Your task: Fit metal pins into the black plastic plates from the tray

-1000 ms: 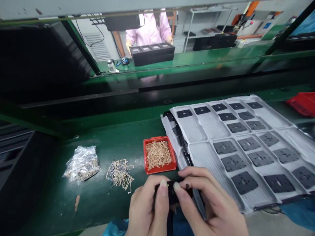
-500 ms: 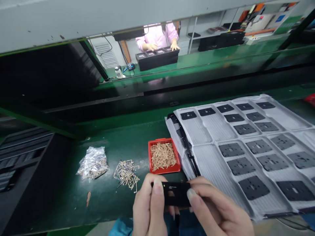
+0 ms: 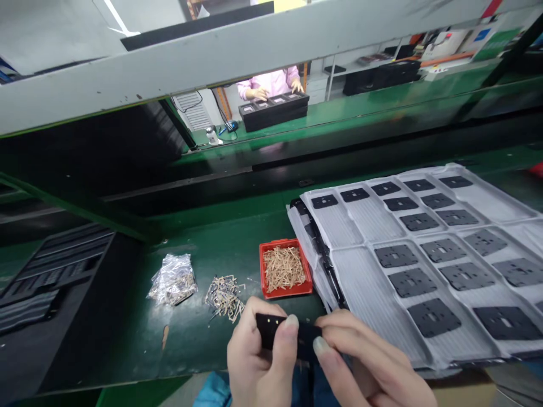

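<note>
Both hands hold one small black plate (image 3: 268,330) at the table's near edge. My left hand (image 3: 265,362) grips its left end, the thumb lying across the face beside two bright dots. At the right end, the thumb and fingers of my right hand (image 3: 365,356) pinch the plate. Just beyond the hands stands a red bin (image 3: 286,292) filled with thin tan strips (image 3: 284,267). A loose heap of small tan and dark pieces (image 3: 224,297) lies left of the bin. Farther left is a clear plastic bag (image 3: 173,280) with similar pieces.
A white compartmented tray (image 3: 365,294) with several flat black plates (image 3: 433,316) covers the right side. Black foam-like trays (image 3: 55,271) stand at the far left. Beyond a divider, a person in a pink top (image 3: 275,82) has both hands at a black box (image 3: 275,113).
The view has shifted a little. My left thumb has slid right across the plate, uncovering two bright dots near its left end. The plate is now more tilted.
</note>
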A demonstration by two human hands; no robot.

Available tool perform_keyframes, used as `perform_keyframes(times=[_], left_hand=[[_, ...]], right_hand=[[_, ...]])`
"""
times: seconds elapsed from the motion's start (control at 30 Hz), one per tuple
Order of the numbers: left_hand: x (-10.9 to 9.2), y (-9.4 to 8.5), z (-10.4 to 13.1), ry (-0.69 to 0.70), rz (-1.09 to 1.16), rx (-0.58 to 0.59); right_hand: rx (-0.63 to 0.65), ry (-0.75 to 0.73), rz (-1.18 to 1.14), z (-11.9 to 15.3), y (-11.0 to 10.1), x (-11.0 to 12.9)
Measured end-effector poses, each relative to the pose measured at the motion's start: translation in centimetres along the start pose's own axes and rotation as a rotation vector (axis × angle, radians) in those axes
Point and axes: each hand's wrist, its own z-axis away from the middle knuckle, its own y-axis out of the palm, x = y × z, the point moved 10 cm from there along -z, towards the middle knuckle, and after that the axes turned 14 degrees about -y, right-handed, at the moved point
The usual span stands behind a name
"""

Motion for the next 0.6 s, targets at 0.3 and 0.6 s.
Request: perform_keyframes(times=[0.3,0.6], left_hand=[[0.5,0.3,0.2,-0.062,0.063,-0.058],[-1.3,0.3,0.1,0.066,-0.079,-0.060]], right_hand=[[-0.008,0.073,-0.087,1.3,0.5,-0.6],[-0.036,-0.135,0.234,1.5,-0.5,0.7]])
